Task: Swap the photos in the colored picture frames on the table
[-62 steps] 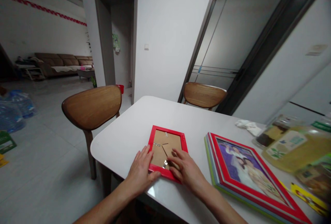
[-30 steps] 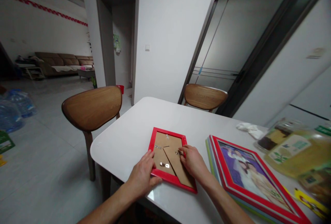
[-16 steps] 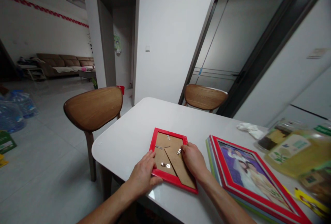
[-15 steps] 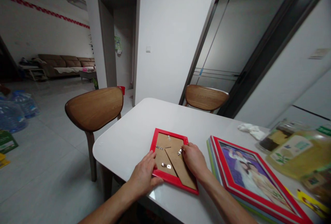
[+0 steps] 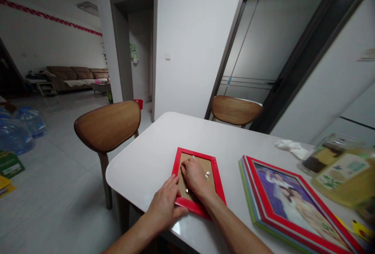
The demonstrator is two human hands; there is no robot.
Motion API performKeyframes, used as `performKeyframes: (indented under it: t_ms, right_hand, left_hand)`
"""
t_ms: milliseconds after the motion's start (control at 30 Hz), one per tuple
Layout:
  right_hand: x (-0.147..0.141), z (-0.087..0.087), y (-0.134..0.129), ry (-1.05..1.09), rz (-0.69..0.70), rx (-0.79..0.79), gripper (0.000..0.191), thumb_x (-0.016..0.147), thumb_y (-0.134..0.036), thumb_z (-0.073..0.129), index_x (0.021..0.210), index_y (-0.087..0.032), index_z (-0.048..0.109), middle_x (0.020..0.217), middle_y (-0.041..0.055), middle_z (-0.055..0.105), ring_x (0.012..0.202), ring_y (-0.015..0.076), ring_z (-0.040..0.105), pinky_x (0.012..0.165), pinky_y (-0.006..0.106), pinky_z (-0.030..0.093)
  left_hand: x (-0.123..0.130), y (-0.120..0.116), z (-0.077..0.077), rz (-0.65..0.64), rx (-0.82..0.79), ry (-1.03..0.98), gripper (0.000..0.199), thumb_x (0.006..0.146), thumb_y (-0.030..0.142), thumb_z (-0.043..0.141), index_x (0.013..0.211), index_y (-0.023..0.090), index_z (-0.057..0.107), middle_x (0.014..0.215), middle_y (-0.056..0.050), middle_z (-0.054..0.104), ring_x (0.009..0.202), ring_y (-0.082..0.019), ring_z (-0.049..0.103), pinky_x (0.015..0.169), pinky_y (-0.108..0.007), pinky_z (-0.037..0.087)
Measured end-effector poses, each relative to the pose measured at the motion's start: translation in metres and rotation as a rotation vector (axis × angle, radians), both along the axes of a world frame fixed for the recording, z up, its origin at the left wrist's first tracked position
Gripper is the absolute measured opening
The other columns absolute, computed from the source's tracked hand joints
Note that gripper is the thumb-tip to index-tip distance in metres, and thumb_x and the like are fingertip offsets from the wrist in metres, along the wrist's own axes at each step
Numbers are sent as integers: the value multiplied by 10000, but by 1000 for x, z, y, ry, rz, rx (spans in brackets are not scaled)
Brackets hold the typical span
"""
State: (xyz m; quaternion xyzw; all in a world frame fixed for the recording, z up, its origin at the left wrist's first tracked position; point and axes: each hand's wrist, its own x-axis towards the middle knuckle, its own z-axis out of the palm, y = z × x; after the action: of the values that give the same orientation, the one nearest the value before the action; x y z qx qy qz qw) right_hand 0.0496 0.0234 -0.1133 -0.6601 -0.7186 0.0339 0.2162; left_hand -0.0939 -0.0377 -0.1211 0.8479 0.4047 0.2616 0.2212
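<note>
A red picture frame (image 5: 218,179) lies face down on the white table (image 5: 140,156), its brown backing board (image 5: 207,165) facing up. My left hand (image 5: 165,203) grips the frame's near left corner, fingers along the left rim and thumb by the near rim. Over the left part of the backing, my right hand (image 5: 193,174) has its fingers pinched together where a metal clip sits; the fingers hide that clip. Other small metal clips show at the right (image 5: 207,174), far and near sides of the board.
To the right stands a stack of frames (image 5: 252,207), with a red-framed photo (image 5: 293,195) on top. Beyond it are a crumpled white tissue (image 5: 291,148), a glass jar (image 5: 322,156) and a large bottle of yellow liquid (image 5: 341,174). Wooden chairs (image 5: 109,123) stand at the table's left and far sides.
My right hand has moved from the right-hand clip leftward across the backing to the left-hand clip. The right-hand clip sits at a different angle. My left hand stays on the frame's corner.
</note>
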Motion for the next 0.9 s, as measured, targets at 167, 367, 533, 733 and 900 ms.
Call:
performKeyframes:
  t_ms: [167, 367, 533, 733, 900]
  right_hand:
    - [17, 2, 4, -46, -102, 40, 294, 805, -280, 364, 812, -148, 627, 831, 93, 579, 801, 160, 496, 741, 267, 343]
    - [44, 0, 14, -89, -283, 9, 308, 770, -301, 379, 923, -187, 621, 919, 124, 549, 864, 246, 475, 667, 346, 357]
    - [41, 1, 17, -93, -272, -6, 310, 767, -297, 368, 957, -272, 612, 938, 94, 553, 870, 253, 477, 658, 357, 358]
    - [44, 11, -15, -75, -225, 14, 387, 764, -351, 380, 1089, -201, 529, 1019, 91, 546, 924, 219, 472, 744, 321, 347]
    - [48, 12, -54, -30, -137, -113, 382, 674, -424, 484, 970, -205, 585, 927, 80, 574, 817, 186, 525, 675, 262, 366]
  left_hand:
    - [0, 0, 0, 0, 5, 3, 279, 638, 358, 635, 803, 159, 532, 1266, -164, 400, 1209, -271, 293, 969, -415, 301]
    - [3, 5, -3, -24, 11, -6, 324, 635, 395, 639, 825, 150, 542, 1274, -166, 389, 1209, -286, 290, 974, -427, 294]
    - [4, 6, -3, -16, 11, -3, 334, 634, 396, 641, 833, 148, 541, 1272, -170, 390, 1208, -283, 291, 973, -419, 297]
    - [4, 8, -5, -16, 14, -3, 315, 620, 349, 657, 836, 157, 532, 1294, -143, 367, 1226, -252, 263, 989, -378, 277]
    - [5, 9, -9, -2, -2, -4, 402, 594, 281, 669, 947, 151, 527, 1304, -140, 353, 1229, -249, 255, 993, -380, 269]
